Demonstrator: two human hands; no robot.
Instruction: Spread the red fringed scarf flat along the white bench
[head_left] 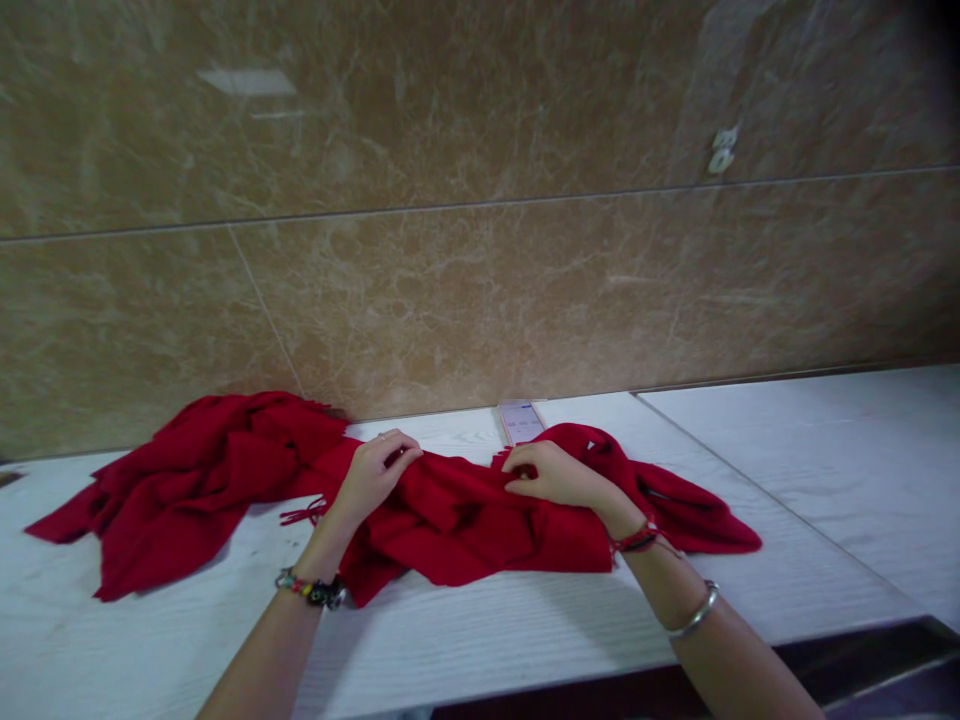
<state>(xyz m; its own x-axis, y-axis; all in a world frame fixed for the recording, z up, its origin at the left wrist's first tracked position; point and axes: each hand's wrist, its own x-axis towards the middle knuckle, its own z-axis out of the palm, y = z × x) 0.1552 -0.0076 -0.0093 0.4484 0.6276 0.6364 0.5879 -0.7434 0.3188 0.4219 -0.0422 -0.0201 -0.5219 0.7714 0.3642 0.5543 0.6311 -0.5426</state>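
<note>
A red fringed scarf (480,540) lies crumpled across the white table in front of me. My left hand (377,470) pinches its far edge left of centre, thumb and fingers closed on the cloth. Farther right, my right hand (556,475) grips the same edge, fingers bent over the fabric. Between the two hands the cloth hangs in loose folds. Bunched red cloth (217,470) spreads to the left against the wall; whether it belongs to the same scarf I cannot tell. More red cloth lies beyond my right wrist, ending in a rounded fold.
A phone (517,425) with a lit screen lies at the back of the white table (787,450), by the wall. The brown marble wall (450,300) rises behind, with a small white fixture (722,150). A seam crosses the tabletop at right; its front edge runs below my arms.
</note>
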